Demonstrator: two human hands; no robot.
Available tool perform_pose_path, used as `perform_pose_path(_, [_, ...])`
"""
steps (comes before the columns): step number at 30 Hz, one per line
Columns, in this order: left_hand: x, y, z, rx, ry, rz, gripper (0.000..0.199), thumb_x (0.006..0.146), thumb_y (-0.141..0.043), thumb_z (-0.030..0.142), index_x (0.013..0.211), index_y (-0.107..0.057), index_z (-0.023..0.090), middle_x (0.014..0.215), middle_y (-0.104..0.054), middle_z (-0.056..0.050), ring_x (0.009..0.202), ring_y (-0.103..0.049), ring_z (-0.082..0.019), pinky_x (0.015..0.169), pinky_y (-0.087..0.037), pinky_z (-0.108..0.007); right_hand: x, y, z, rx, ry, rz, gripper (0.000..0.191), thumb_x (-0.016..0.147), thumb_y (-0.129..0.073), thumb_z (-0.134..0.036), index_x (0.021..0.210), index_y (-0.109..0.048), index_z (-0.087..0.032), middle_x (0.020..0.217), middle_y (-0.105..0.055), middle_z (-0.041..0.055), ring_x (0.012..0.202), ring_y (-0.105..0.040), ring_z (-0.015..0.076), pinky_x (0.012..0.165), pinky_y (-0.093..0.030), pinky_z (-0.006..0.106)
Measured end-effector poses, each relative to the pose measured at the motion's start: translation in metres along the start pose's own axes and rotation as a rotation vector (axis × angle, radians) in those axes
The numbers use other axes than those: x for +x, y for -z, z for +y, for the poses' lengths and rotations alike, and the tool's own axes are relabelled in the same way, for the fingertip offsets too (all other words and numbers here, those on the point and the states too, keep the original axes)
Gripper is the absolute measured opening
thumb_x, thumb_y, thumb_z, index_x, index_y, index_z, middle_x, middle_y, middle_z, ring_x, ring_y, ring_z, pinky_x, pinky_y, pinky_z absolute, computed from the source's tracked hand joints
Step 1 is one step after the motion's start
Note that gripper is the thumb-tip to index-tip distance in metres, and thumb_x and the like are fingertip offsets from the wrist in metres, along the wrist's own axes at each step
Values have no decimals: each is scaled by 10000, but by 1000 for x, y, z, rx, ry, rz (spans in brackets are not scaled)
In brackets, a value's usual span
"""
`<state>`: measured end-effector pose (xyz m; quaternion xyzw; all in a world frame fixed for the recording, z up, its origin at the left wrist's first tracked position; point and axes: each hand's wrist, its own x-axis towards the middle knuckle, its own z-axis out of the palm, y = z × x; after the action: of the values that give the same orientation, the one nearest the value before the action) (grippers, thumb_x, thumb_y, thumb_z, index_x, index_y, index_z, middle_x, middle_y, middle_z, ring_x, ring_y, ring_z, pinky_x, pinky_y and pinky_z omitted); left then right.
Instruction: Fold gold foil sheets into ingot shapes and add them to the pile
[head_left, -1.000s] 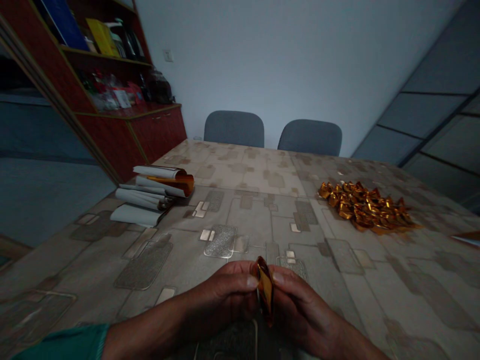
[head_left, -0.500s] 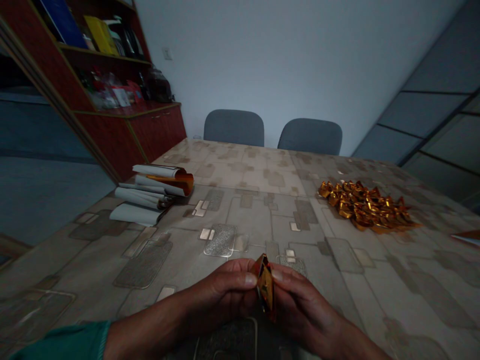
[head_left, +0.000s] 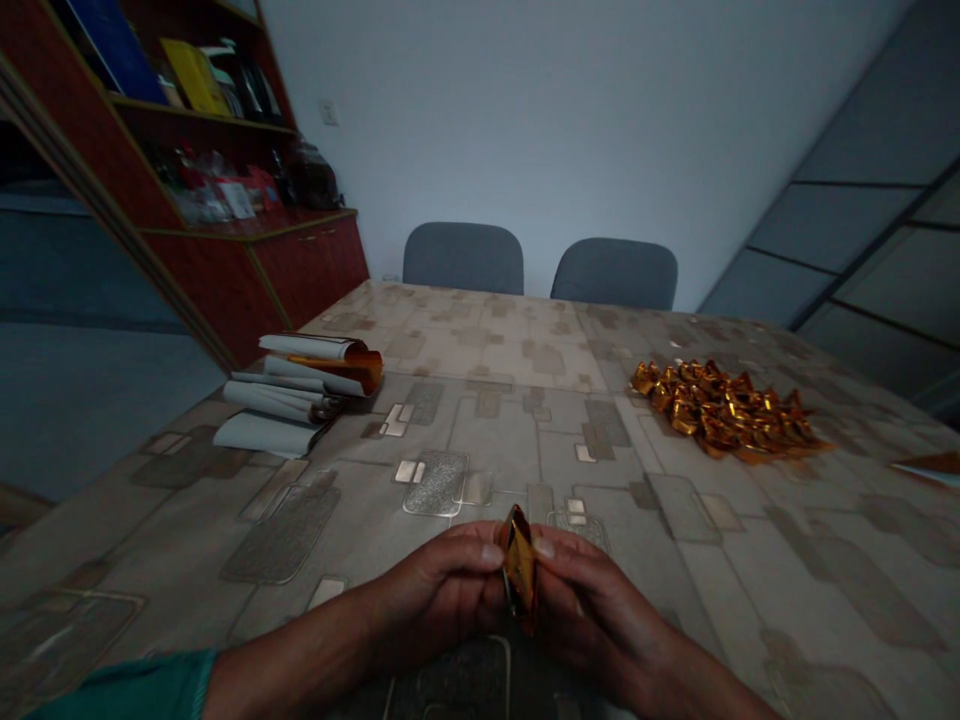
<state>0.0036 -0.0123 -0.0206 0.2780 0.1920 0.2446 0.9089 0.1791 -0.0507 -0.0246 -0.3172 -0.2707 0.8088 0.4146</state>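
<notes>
- The left hand and the right hand are pinching a narrow, pointed, shiny gold-paper piece between them, fingers closed on its two sides; this opposed grip is probably keeping it upright and steady.
- That piece is being held over the near part of the beige-and-brown patterned surface.
- Rightward, a cluster of shiny, folded gold-paper shapes is lying bunched, perhaps saving room.
- Leftward, a stack of bent, grey-backed gold-paper sheets is lying well apart, likely avoiding mixing.
- Two rounded grey chair backs are standing beyond.
</notes>
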Motion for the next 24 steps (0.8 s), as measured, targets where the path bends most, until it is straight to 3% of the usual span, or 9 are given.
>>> perform_pose_path(3, [0,-1,1,-31,0,-11,247,812,-722,266,998,-742,104,872,-712,-79,758,-663,-146,729,-487,-236,0,-1,0,83,4,84,308,780,-828,-424,897,-729,-158,715,-658,1,608,-571,109,629,-454,229])
perform_pose_path(9, [-1,-1,0,-45,-4,43,224,827,-761,257,993,-750,107,895,-719,-67,766,-666,-126,748,-485,-224,0,-3,-1,103,9,100,280,790,-828,-416,852,-720,-165,659,-620,-22,558,-546,91,608,-458,210])
perform_pose_path(15, [-1,0,-3,10,-3,-7,224,924,-678,291,1030,-749,108,918,-733,-87,807,-682,-143,771,-499,-240,0,-2,0,87,3,90,269,789,-823,-379,873,-739,-139,703,-655,8,555,-536,91,583,-439,212])
perform_pose_path(24, [1,6,-6,-15,-42,13,214,914,-675,283,1042,-736,122,921,-705,-81,798,-658,-150,771,-494,-256,-1,2,4,148,-28,158,261,734,-868,-377,796,-704,-183,675,-623,-24,573,-524,94,610,-438,214])
